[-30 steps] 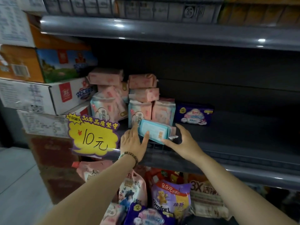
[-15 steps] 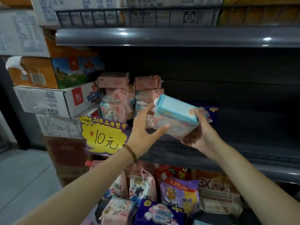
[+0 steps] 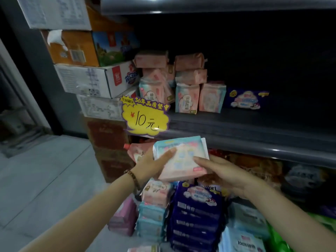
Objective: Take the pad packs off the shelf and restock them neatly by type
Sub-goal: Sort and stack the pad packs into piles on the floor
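Observation:
Both hands hold one pink-and-blue pad pack [image 3: 183, 157] in front of the shelf edge [image 3: 254, 139], below the shelf board. My left hand [image 3: 152, 164] grips its left side with the thumb on the front. My right hand [image 3: 223, 171] holds its right side, thumb laid across the face. Several pink pad packs [image 3: 183, 82] are stacked at the left end of the shelf, with a purple pack [image 3: 246, 100] lying to their right. Below my hands stand stacks of taken-down packs: purple ones [image 3: 196, 215], light blue ones [image 3: 151, 220] and pink ones [image 3: 123, 217].
A yellow price sign [image 3: 145, 117] reading 10 hangs from the shelf's front left. Cardboard cartons [image 3: 94, 77] are piled at the left of the shelf. Bagged goods [image 3: 254, 168] fill the lower shelf. Grey floor tiles [image 3: 45, 179] lie to the left.
The pack was lifted off the shelf edge and brought down and towards me, turned face up. My view has tilted down, showing the stacks below.

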A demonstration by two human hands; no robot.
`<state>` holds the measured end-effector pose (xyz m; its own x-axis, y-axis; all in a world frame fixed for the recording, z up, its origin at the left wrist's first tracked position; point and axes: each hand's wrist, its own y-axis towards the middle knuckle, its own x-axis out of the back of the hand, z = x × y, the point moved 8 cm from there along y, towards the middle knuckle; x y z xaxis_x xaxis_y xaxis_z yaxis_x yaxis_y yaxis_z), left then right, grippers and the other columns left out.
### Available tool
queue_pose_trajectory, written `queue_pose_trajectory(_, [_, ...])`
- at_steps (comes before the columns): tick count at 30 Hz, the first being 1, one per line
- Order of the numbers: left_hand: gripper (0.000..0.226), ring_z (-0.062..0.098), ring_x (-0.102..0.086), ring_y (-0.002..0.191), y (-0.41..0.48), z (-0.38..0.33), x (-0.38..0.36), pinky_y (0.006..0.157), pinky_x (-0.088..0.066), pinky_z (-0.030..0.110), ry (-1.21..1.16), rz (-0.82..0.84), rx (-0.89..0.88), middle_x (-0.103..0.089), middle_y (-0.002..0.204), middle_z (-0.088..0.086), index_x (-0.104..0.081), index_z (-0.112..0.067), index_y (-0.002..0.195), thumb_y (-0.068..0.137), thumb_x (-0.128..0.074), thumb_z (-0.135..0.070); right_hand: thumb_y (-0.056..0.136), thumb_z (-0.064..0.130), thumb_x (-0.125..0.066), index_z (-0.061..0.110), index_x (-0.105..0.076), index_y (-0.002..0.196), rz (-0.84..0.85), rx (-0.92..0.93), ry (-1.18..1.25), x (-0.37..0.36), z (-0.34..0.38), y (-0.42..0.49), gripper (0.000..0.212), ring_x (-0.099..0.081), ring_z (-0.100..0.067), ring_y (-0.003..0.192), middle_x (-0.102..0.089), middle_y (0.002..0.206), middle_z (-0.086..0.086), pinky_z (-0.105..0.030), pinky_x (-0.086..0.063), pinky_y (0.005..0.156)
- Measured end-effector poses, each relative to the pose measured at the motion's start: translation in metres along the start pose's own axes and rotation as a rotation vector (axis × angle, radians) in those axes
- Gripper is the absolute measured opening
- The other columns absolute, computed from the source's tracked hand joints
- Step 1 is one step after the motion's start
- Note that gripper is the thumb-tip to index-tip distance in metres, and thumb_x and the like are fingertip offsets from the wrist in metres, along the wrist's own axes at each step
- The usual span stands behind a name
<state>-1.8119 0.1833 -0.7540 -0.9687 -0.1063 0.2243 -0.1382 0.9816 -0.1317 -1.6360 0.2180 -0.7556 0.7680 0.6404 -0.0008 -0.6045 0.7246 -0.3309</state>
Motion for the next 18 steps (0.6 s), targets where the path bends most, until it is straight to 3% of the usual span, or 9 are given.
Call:
queue_pose_trajectory(2, [0.075,0.035,-0.064,0.079,-0.014,0.039,0.000,0.074,-0.054,0.039,-0.185,0.134,0.279,-0.067,0.089,0.021,-0.067,-0.023,0.100,0.063,-0.043,-0.084,0.074,0.028,-0.075,0.026,-0.053,0.126,-0.002,0.066,-0.044,-0.011,-0.012,0.005,0.056,-0.071,-0.015,0.094,-0.072,0.108,0.001,-0.025,-0.056,0.073])
queue_pose_trajectory(3, [0.082,0.036,-0.064,0.089,-0.021,0.056,-0.003,0.073,-0.055,0.041,-0.336,0.228,0.420,-0.068,0.098,0.019,-0.069,-0.023,0.104,0.063,-0.036,-0.085,0.076,0.022,-0.076,0.030,-0.051,0.128,-0.010,0.115,-0.098,-0.017,-0.015,0.007,0.058,-0.068,-0.013,0.100,-0.068,0.115,0.004,-0.022,-0.055,0.075])
queue_pose_trajectory(6, [0.083,0.040,-0.063,0.102,-0.043,0.089,0.004,0.071,-0.058,0.048,-0.604,0.381,0.609,-0.064,0.120,0.017,-0.072,-0.022,0.111,0.072,-0.031,-0.082,0.077,0.003,-0.077,0.035,-0.048,0.127,-0.003,0.309,-0.257,-0.039,-0.026,0.011,0.066,-0.053,-0.012,0.121,-0.052,0.132,0.007,-0.013,-0.048,0.087])
queue_pose_trajectory(9, [0.044,0.025,-0.070,0.076,-0.047,0.129,0.015,0.062,-0.059,0.037,-0.641,0.226,0.636,-0.071,0.095,0.012,-0.070,-0.015,0.103,0.078,-0.058,-0.049,0.076,0.003,-0.078,0.041,-0.042,0.132,0.060,0.376,-0.318,-0.068,-0.062,0.022,0.077,-0.037,-0.012,0.136,-0.037,0.145,0.010,-0.018,-0.040,0.103])
queue_pose_trajectory(11, [0.027,0.019,-0.068,0.066,-0.047,0.152,0.023,0.055,-0.058,0.031,-0.590,0.108,0.583,-0.069,0.092,0.010,-0.061,-0.015,0.105,0.081,-0.065,-0.026,0.071,0.008,-0.083,0.046,-0.027,0.142,0.106,0.245,-0.222,-0.081,-0.096,0.030,0.099,-0.034,-0.007,0.138,-0.026,0.152,0.016,-0.030,-0.038,0.110])
queue_pose_trajectory(13, [0.024,0.016,-0.069,0.068,-0.045,0.165,0.033,0.057,-0.058,0.029,-0.559,-0.002,0.491,-0.067,0.099,0.007,-0.058,-0.022,0.107,0.086,-0.064,-0.011,0.069,0.007,-0.084,0.048,-0.007,0.147,0.147,0.060,-0.111,-0.093,-0.129,0.034,0.118,-0.038,-0.005,0.134,-0.022,0.154,0.016,-0.035,-0.040,0.109])
queue_pose_trajectory(15, [0.046,0.015,-0.069,0.087,-0.042,0.181,0.046,0.073,-0.059,0.032,-0.499,-0.054,0.401,-0.065,0.113,0.004,-0.054,-0.026,0.117,0.079,-0.076,-0.013,0.074,0.000,-0.078,0.040,0.004,0.151,0.122,-0.100,0.039,-0.101,-0.155,0.038,0.119,-0.049,-0.009,0.123,-0.032,0.151,0.008,-0.030,-0.049,0.098])
queue_pose_trajectory(16, [0.071,0.018,-0.066,0.103,-0.042,0.190,0.052,0.086,-0.056,0.037,-0.442,-0.071,0.384,-0.060,0.125,0.003,-0.049,-0.026,0.128,0.067,-0.085,-0.022,0.075,0.002,-0.075,0.036,0.005,0.152,0.072,-0.160,0.130,-0.103,-0.166,0.042,0.116,-0.054,-0.011,0.118,-0.041,0.147,0.002,-0.029,-0.051,0.093])
queue_pose_trajectory(18, [0.105,0.024,-0.057,0.118,-0.043,0.206,0.056,0.098,-0.048,0.044,-0.371,-0.086,0.398,-0.050,0.136,0.004,-0.038,-0.023,0.139,0.049,-0.091,-0.035,0.077,0.014,-0.072,0.031,-0.006,0.152,-0.056,-0.246,0.270,-0.102,-0.187,0.050,0.102,-0.058,-0.019,0.115,-0.058,0.130,-0.005,-0.035,-0.050,0.093])
